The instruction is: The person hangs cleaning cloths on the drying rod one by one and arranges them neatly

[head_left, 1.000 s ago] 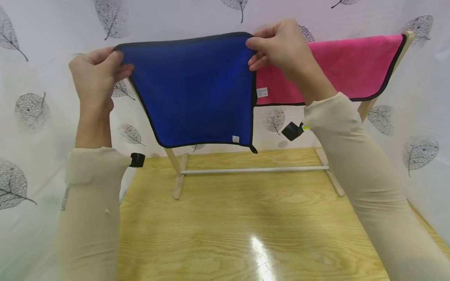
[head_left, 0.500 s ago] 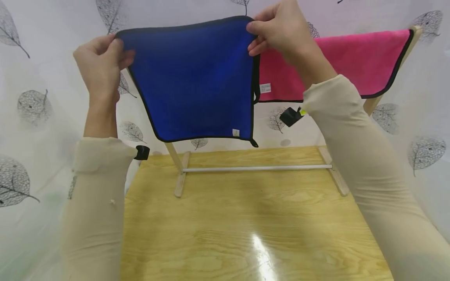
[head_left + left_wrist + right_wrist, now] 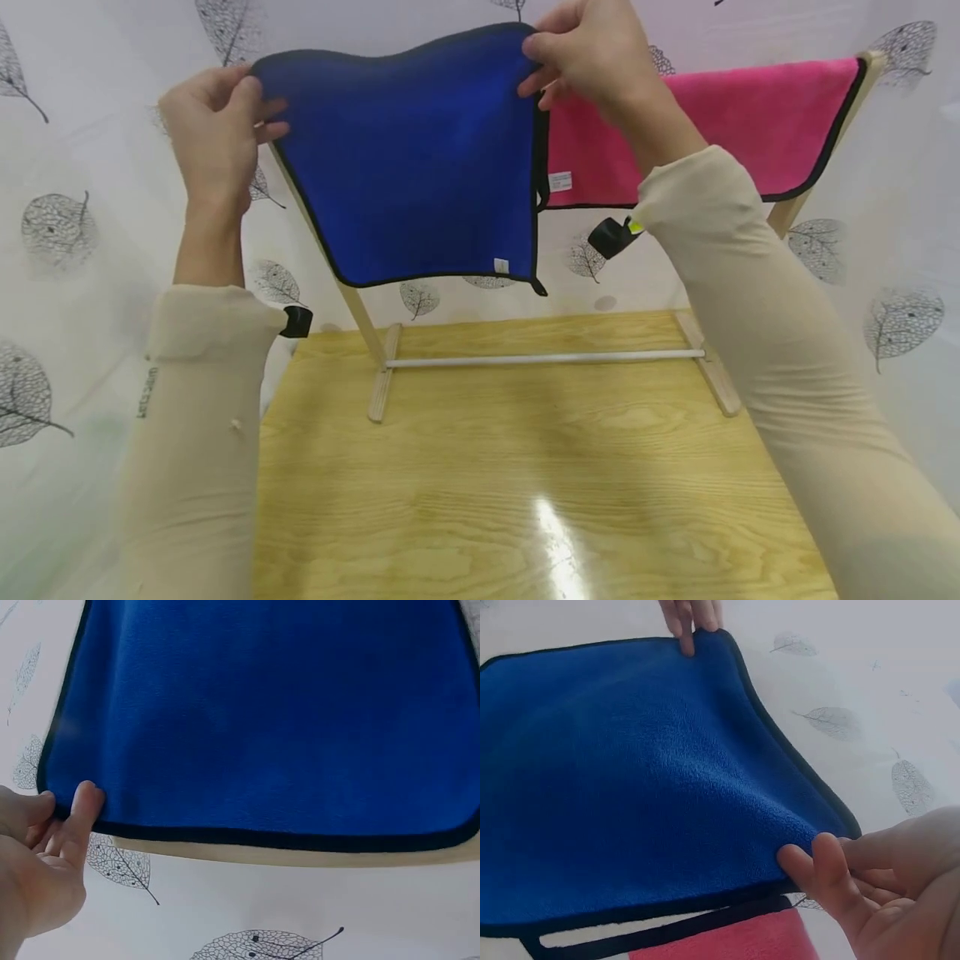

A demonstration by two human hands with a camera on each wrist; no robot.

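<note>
On the counter (image 3: 480, 475), the wooden rack (image 3: 365, 322) gives the line to work to: while handling the cloth, it looks best to run its left hem along the post at left of frame and keep its top edge level. The blue cloth (image 3: 405, 167), in the upper left and centre, hides the top bar there, so I cannot tell whether any of it lies over the bar. Its upper edge sags between the hands; drawing them gently apart would probably flatten it. The pink cloth (image 3: 757, 125), upper right, hangs partly behind, and is likely best left undisturbed. The left hand (image 3: 213, 137) has its grip pinching the upper left corner, the right hand (image 3: 600, 62) the upper right one; both would do well to stay equally high, since the right sits higher. The black loop (image 3: 539, 287) at the lower right corner is better kept hanging free, near the small white label (image 3: 501, 266).

Against half a second ago, rack and pink cloth hang much the same, while the blue cloth's bottom hem is higher, baring more of the left post. Its top edge, almost straight then, now dips. Both pinches hold the same corners.
</note>
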